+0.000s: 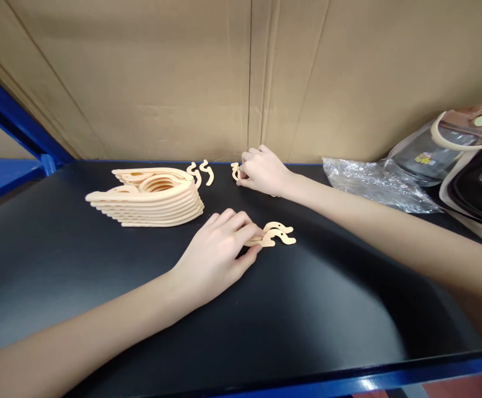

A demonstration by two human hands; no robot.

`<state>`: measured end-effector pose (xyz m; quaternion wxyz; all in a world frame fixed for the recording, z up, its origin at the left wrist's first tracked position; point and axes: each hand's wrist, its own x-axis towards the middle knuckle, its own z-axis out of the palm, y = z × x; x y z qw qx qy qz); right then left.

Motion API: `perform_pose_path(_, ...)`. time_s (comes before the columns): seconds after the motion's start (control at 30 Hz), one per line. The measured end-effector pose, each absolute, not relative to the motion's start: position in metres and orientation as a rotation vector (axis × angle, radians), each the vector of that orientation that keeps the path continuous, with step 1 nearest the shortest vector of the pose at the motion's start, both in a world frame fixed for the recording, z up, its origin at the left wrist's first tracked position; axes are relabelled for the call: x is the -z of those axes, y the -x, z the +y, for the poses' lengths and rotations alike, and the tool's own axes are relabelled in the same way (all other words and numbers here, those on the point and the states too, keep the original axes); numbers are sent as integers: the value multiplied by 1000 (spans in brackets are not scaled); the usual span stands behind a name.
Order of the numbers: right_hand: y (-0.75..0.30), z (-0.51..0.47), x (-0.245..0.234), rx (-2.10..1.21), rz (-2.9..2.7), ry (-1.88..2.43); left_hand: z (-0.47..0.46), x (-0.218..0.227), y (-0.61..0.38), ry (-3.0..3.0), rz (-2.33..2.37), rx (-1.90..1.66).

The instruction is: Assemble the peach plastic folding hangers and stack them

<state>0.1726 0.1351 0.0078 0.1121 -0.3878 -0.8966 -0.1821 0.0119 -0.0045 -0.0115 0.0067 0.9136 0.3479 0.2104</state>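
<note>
My left hand [224, 243] is closed, thumb and fingers pinching the near ends of a pair of flat cream plastic hooks [283, 236] that lie side by side on the black tabletop. Farther back, my right hand [263, 171] has its fingers curled down on more small cream hooks [235, 170], mostly covered by the hand. To the left stands a neat stack of cream plastic clothes hangers [162, 204], their arms folded together. Two loose S-shaped hooks [207, 172] lie just behind the stack's right end.
The black tabletop [307, 309] has a blue metal edge in front. Cardboard [174, 77] rises along the back. A crumpled clear plastic bag [373, 185] lies at the right, beside a clear container with a brown lid [448, 146] and a dark bag-like item [479, 185].
</note>
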Motion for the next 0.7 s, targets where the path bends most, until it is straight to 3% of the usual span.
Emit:
perform_pose_path(0.37, -173, 116, -25, 555, -2540, 1194, -5, 11, -12, -2821, 1130, -629)
perform_pose_path(0.53, -213, 70, -47, 451, -2495, 1208, -4, 11, -12, -2835, 1119, -637)
perform_pose_path(0.7, -262, 17, -33, 340, -2696, 1312, -5, 12, -14, -2855, 1105, -647)
